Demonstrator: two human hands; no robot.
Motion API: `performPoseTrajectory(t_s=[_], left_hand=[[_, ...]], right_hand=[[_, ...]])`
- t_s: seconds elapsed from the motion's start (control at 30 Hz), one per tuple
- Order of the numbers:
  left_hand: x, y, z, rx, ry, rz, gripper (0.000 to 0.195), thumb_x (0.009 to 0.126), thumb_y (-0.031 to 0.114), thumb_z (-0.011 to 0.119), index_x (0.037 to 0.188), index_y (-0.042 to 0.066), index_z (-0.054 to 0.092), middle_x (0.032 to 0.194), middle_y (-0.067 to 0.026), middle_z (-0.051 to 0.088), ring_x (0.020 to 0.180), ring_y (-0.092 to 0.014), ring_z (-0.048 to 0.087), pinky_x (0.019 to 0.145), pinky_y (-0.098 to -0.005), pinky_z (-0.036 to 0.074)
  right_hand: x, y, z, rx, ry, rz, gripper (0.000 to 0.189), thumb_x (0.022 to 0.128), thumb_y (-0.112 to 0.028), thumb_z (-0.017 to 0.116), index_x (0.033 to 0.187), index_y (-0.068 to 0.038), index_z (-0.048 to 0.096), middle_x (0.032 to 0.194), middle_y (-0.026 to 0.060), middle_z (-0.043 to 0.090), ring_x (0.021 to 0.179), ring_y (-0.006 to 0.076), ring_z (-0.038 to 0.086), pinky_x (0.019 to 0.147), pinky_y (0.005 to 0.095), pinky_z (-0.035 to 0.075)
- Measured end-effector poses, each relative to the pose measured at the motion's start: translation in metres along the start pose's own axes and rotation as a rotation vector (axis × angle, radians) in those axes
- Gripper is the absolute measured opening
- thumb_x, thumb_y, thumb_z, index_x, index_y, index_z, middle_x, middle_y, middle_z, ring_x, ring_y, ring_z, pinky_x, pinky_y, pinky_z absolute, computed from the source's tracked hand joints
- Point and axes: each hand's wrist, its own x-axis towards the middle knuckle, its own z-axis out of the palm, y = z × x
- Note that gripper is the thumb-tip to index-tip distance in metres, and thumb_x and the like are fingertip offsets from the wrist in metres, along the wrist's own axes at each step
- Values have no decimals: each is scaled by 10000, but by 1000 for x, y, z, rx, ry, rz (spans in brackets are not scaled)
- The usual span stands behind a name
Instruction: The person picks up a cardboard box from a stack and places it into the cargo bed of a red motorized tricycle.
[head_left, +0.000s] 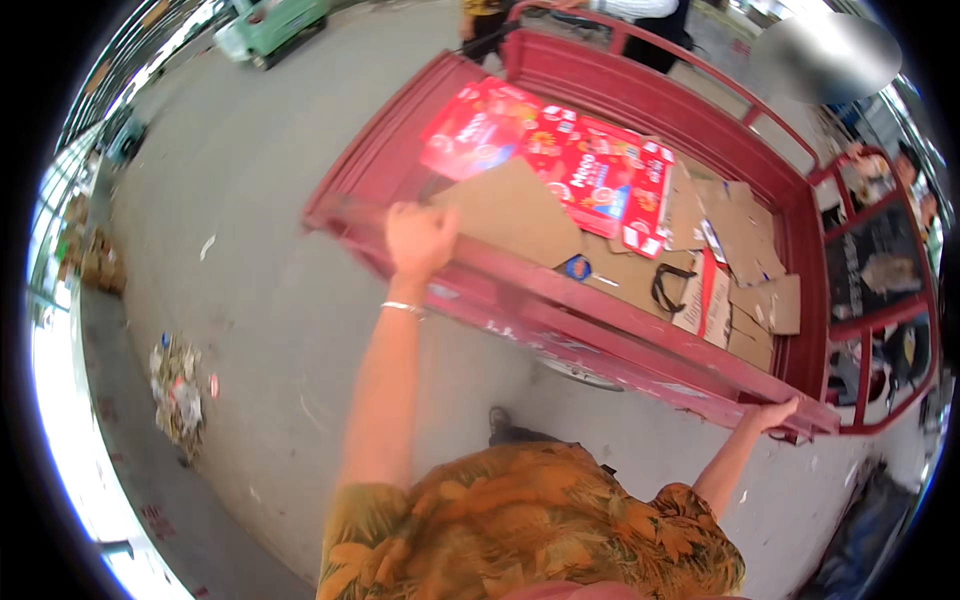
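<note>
Before me stands a red metal cargo bed, part of what looks like a cargo tricycle, with its side panel (600, 307) along my front. My left hand (422, 238), slightly blurred, is closed over the panel's top edge towards the left end. A pale bracelet (403, 307) circles that wrist. Near the bed's right corner, my right hand (772, 415) grips the same panel's edge. Inside lie flattened red printed cartons (585, 169) and a plain brown cardboard sheet (517, 206). A black strap (661, 289) rests by a white-and-red carton piece (705, 300).
A barred red frame (847, 328) rises at the bed's right end. People (660, 30) stand beyond the far side. A green vehicle (274, 34) is at upper left. Litter (176, 390) lies on the concrete floor (255, 300) to my left. Dark sheeting (866, 525) is at lower right.
</note>
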Motion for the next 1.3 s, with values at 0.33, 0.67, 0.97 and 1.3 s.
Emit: performPoseTrajectory(t_s=[0.33, 0.67, 0.97, 1.3], left_hand=[[10, 18, -2, -6, -42, 73, 341, 862, 278, 519, 644, 45, 639, 654, -142, 598, 663, -324, 542, 730, -445, 400], [1, -12, -2, 205, -49, 28, 419, 873, 321, 469, 622, 36, 647, 686, -201, 614, 663, -383, 559, 654, -508, 401], [17, 15, -2, 19, 41, 12, 359, 825, 302, 460, 590, 129, 669, 606, -101, 609, 649, -244, 548, 752, -358, 394], [40, 0, -19, 61, -149, -101, 377, 823, 359, 422, 645, 179, 702, 675, -63, 638, 750, -200, 592, 821, -356, 373]], right_hand=[[64, 16, -41, -65, -161, -176, 474, 922, -366, 452, 1173, 31, 516, 1203, 105, 522, 1097, 212, 481, 974, 338, 363], [64, 35, -42, -105, -261, -206, 528, 899, -407, 497, 1183, 38, 511, 1173, 111, 530, 1059, 230, 498, 959, 345, 380], [37, -2, -25, -165, -130, -70, 681, 860, -456, 528, 1193, 137, 497, 1227, 209, 530, 1066, 320, 552, 925, 398, 445], [-17, -22, 4, -226, 52, -55, 623, 793, -414, 586, 1138, 105, 557, 1154, 209, 570, 1003, 308, 582, 850, 405, 475]])
